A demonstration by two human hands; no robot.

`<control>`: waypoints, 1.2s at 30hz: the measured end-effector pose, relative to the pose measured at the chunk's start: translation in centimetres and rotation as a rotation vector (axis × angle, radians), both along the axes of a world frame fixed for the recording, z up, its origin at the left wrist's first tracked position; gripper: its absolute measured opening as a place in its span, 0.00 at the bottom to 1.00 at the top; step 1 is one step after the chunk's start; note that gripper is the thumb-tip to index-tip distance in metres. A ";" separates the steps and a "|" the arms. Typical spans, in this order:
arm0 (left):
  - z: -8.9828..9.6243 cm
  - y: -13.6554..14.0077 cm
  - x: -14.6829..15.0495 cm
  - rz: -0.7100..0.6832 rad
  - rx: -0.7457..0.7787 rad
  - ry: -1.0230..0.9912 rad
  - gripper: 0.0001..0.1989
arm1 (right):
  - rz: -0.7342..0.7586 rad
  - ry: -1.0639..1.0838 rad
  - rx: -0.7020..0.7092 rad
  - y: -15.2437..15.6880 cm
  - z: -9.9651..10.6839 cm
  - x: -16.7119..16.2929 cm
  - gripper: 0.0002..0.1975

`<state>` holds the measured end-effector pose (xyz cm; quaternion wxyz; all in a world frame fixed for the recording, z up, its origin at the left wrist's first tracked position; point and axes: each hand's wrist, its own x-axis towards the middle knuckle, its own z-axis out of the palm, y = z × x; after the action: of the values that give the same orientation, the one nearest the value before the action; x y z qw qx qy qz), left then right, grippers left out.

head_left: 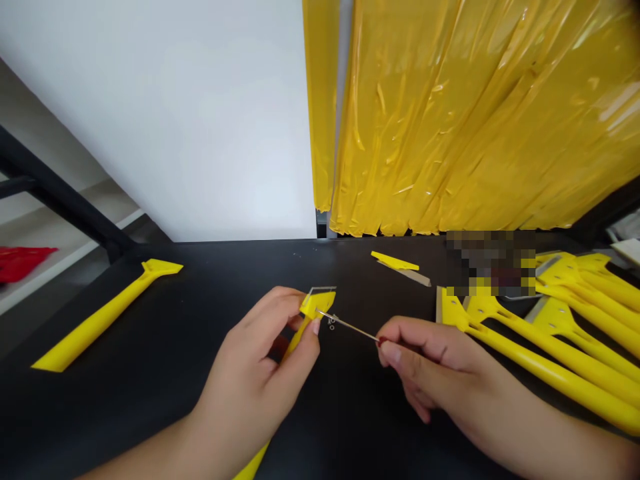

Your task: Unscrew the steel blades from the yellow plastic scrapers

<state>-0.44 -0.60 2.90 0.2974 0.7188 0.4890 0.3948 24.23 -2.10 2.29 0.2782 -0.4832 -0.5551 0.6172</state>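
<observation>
In the head view, my left hand [270, 360] is closed around a yellow scraper [318, 303] just below its head, with a blade edge showing along the top. The scraper's handle runs down under my palm. My right hand [430, 367] pinches a screwdriver [353, 327] by its dark red handle, mostly hidden in my fingers. Its thin metal shaft points left, and the tip meets the scraper's head. Small metal nuts or washers [331, 323] lie on the black table just behind the shaft.
Several yellow scrapers [540, 360] are piled at the right. A yellow handle [110, 313] lies at the left. Behind my hands rest a loose yellow piece [395, 260] and a grey blade strip [415, 275]. A white panel [200, 120] and yellow plastic sheeting [450, 133] stand behind the table [225, 273].
</observation>
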 end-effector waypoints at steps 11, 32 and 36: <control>0.5 1.5 -0.3 0.111 -0.333 -0.307 0.07 | 0.046 -0.259 0.583 0.2 -0.2 1.3 0.19; -0.9 0.0 1.5 -0.312 -0.947 -0.422 0.23 | 0.223 -0.714 0.807 1.1 -1.0 1.1 0.23; 0.6 0.8 -0.1 -0.141 -0.619 0.014 0.26 | 0.201 -0.805 0.871 1.7 -1.6 1.5 0.22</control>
<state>-0.51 0.22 3.55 0.5253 0.6289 0.5371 0.2005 25.72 -0.44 0.71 0.1587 -0.4658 -0.8616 0.1246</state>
